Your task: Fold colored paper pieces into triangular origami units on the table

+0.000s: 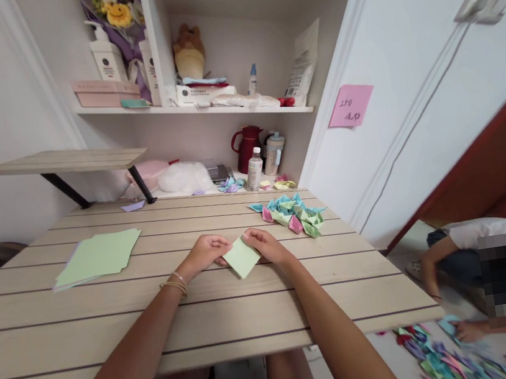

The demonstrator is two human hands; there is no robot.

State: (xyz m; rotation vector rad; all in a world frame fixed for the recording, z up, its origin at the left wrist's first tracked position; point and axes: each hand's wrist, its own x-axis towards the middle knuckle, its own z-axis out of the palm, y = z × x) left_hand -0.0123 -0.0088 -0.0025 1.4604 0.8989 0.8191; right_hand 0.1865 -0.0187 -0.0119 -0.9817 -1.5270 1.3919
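Observation:
A small light-green square of paper (242, 258) is held over the middle of the table, turned so that one corner points toward me. My left hand (208, 251) pinches its left corner with the fingers curled in. On the upper right edge, my right hand (263, 244) grips the same paper between thumb and fingers. To the right of my hands lies a pile of folded paper shapes (291, 212) in blue, green and pink. Off to the left rests a stack of light-green paper sheets (100, 256).
A raised wooden stand (65, 159) with black legs is at the back left. Along the back are a clear bottle (254, 169) and a red jug (247, 148). At right, another person (451, 262) crouches over many folded papers (441, 357) on the floor.

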